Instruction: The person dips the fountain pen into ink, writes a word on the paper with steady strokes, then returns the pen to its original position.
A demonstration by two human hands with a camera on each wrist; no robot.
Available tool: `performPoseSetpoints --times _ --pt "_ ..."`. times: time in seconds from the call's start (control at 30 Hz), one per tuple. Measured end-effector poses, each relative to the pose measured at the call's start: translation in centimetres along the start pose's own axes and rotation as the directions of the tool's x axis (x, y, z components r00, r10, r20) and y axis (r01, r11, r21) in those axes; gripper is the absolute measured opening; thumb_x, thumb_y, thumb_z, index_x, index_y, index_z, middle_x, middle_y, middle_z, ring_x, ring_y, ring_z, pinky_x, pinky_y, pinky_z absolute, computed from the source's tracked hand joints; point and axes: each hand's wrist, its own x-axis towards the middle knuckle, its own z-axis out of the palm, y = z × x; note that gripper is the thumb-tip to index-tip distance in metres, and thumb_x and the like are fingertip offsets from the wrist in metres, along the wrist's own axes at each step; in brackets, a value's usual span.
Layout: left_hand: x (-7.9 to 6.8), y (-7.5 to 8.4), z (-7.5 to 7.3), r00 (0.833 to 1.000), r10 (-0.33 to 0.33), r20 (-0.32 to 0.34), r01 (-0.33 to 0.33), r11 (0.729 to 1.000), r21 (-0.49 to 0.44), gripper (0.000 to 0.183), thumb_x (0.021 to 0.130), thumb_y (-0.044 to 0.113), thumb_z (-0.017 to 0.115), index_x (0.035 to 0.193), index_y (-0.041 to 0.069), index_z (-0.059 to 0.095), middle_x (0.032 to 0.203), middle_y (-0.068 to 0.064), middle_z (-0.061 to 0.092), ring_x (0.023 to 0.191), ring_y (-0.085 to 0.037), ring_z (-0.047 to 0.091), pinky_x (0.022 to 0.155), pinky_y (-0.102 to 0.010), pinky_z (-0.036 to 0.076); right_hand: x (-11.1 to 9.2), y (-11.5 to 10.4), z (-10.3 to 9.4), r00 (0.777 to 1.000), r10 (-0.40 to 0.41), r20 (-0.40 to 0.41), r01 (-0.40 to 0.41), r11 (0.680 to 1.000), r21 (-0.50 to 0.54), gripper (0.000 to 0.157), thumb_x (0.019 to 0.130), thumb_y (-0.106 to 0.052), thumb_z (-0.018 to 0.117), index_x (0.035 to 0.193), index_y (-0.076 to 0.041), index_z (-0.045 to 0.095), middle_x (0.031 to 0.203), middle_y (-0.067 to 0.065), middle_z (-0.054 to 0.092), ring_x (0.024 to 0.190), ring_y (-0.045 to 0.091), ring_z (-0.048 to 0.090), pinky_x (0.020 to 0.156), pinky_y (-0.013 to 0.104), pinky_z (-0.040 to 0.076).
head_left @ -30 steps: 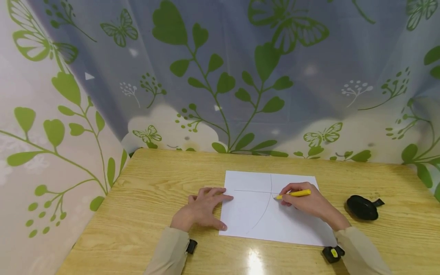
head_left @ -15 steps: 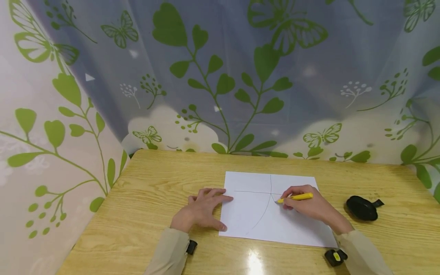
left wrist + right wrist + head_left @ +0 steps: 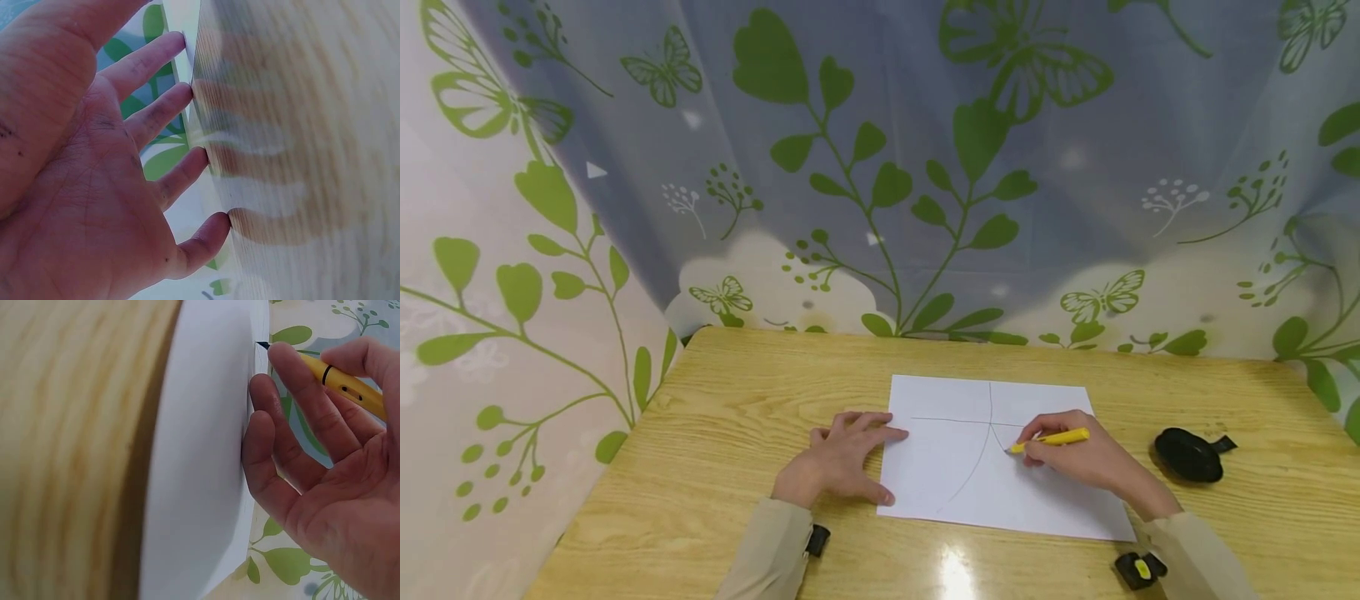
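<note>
A white sheet of paper [image 3: 940, 467] lies on the wooden table, marked with thin dark lines that cross near its upper middle. My right hand [image 3: 1071, 450] pinches a yellow fountain pen [image 3: 1060, 437] between thumb and fingers. In the right wrist view the dark nib of the fountain pen [image 3: 350, 387] meets the paper, at the end of a short slanting line. The other fingers of that hand rest on the sheet. With fingers spread, my left hand [image 3: 846, 458] presses at the paper's left edge; in the left wrist view its fingertips [image 3: 215, 225] touch the table.
A small black pouch-like dish [image 3: 1187, 455] with a short tab sits to the right of the paper. The wooden table [image 3: 737, 400] ends at a curtain [image 3: 880, 167] printed with green leaves and butterflies. Black camera mounts [image 3: 1138, 569] are worn at both wrists.
My right hand has drawn the pen down and to the right, and the short slanting line below the crossing has grown longer. The left hand has stayed in place.
</note>
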Motion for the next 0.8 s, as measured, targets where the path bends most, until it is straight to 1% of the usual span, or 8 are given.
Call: performPoseSetpoints --times 0.2,0.5,0.8 --pt "0.0 0.0 0.0 1.0 -0.001 0.0 0.001 1.0 0.004 0.082 0.08 0.043 0.086 0.152 0.033 0.048 0.167 0.006 0.028 0.154 -0.037 0.02 0.107 -0.073 0.026 -0.2 0.3 0.0 1.0 -0.018 0.016 0.018 1.0 0.009 0.015 0.094 -0.018 0.069 0.101 -0.005 0.074 0.085 0.007 0.076 0.074 0.017 0.068 0.067 0.025 0.051" --pt "0.0 0.0 0.0 1.0 -0.001 -0.001 0.001 1.0 0.011 0.082 0.08 0.044 0.086 0.152 0.034 0.048 0.167 0.007 0.028 0.153 -0.037 0.021 0.106 -0.073 0.027 -0.6 0.5 -0.2 0.999 -0.027 0.038 0.027 1.0 -0.006 0.015 0.093 -0.017 0.07 0.101 -0.006 0.075 0.084 0.005 0.076 0.074 0.016 0.067 0.067 0.023 0.049" --pt "-0.1 0.0 0.0 1.0 -0.004 -0.003 0.004 1.0 0.001 0.082 0.08 0.043 0.087 0.151 0.033 0.048 0.167 0.007 0.029 0.153 -0.036 0.02 0.107 -0.073 0.026 -1.3 0.6 -0.4 0.998 -0.021 0.063 0.022 1.0 -0.014 0.015 0.092 -0.015 0.069 0.102 -0.005 0.074 0.084 0.005 0.076 0.075 0.016 0.067 0.068 0.022 0.047"
